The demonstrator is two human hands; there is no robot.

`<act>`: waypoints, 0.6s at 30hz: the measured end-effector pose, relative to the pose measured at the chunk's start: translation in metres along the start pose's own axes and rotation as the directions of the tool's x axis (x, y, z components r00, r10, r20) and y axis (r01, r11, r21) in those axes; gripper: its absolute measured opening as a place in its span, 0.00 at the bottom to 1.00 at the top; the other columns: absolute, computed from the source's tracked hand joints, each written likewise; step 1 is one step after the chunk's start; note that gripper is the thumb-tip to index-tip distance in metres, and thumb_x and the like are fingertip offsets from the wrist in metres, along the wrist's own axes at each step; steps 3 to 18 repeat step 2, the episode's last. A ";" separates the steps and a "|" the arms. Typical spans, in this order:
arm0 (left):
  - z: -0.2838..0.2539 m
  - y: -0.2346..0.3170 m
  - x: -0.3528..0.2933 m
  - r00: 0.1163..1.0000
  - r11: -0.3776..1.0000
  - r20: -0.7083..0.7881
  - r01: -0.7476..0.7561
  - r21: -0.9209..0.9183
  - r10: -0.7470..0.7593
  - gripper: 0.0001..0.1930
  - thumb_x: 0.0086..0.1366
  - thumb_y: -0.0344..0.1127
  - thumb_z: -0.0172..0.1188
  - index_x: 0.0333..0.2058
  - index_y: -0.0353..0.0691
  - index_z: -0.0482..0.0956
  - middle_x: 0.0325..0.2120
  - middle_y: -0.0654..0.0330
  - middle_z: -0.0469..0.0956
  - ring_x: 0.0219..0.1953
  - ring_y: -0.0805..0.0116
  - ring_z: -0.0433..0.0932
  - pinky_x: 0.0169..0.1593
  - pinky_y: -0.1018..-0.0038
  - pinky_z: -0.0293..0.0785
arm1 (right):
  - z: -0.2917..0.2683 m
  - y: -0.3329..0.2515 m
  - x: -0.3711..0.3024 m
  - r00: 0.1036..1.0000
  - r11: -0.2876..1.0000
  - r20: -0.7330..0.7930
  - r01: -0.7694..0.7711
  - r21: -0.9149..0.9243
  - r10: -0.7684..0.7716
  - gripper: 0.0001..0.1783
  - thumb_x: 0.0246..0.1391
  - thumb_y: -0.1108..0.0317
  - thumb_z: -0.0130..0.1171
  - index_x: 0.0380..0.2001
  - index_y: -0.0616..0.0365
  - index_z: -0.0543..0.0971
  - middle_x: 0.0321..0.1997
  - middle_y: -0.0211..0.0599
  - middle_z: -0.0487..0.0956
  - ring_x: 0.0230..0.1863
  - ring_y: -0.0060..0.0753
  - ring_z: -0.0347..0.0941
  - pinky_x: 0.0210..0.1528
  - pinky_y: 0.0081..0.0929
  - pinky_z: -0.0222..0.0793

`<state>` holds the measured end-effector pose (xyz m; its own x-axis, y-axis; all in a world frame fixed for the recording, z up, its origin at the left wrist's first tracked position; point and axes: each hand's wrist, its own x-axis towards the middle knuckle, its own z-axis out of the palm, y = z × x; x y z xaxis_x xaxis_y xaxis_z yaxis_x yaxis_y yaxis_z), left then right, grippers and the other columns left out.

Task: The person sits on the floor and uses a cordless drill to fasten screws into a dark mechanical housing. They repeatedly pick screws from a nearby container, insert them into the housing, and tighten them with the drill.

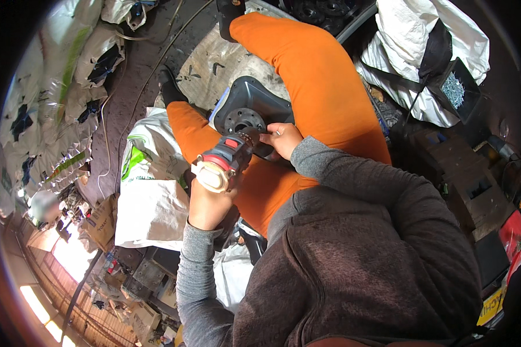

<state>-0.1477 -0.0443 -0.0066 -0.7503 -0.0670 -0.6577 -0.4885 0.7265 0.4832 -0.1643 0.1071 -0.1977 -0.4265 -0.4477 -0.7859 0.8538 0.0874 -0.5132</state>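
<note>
My left hand (210, 203) is wrapped round the grip of a red and grey power drill (228, 156) with a cream-coloured rear end. The drill's chuck points down at a dark round flange (244, 120) on a black moulded part (252, 92), which rests between my orange-clad legs. Beside the chuck, the fingers of my right hand (283, 140) are pinched together at the flange's near edge. Whatever small thing they hold, if any, is hidden. The drill's tip is also hidden from view.
White sacks (156, 196) stand to my left, and more sacks (52, 104) pile up beyond. At the far right a black bin (458, 91) holds many small silvery screws. A cable (142, 87) crosses the dark floor. Black round parts (324, 13) fill a crate at the top.
</note>
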 end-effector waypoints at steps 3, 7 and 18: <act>0.006 0.001 -0.007 0.992 0.994 -0.106 -0.080 -0.069 0.072 0.18 0.52 0.27 0.64 0.44 0.37 0.77 0.40 0.53 0.81 0.41 0.56 0.81 0.49 0.67 0.74 | 0.000 0.004 0.008 1.000 0.999 -0.002 0.024 -0.044 -0.025 0.10 0.59 0.64 0.60 0.40 0.58 0.80 0.24 0.29 0.78 0.17 0.19 0.69 0.20 0.19 0.69; 0.006 0.001 -0.007 0.992 0.994 -0.106 -0.080 -0.069 0.072 0.18 0.52 0.27 0.64 0.44 0.37 0.77 0.40 0.53 0.81 0.41 0.56 0.81 0.49 0.67 0.74 | 0.000 0.004 0.008 1.000 0.999 -0.002 0.024 -0.044 -0.025 0.10 0.59 0.64 0.60 0.40 0.58 0.80 0.24 0.29 0.78 0.17 0.19 0.69 0.20 0.19 0.69; 0.006 0.001 -0.007 0.992 0.994 -0.106 -0.080 -0.069 0.072 0.18 0.52 0.27 0.64 0.44 0.37 0.77 0.40 0.53 0.81 0.41 0.56 0.81 0.49 0.67 0.74 | 0.000 0.004 0.008 1.000 0.999 -0.002 0.024 -0.044 -0.025 0.10 0.59 0.64 0.60 0.40 0.58 0.80 0.24 0.29 0.78 0.17 0.19 0.69 0.20 0.19 0.69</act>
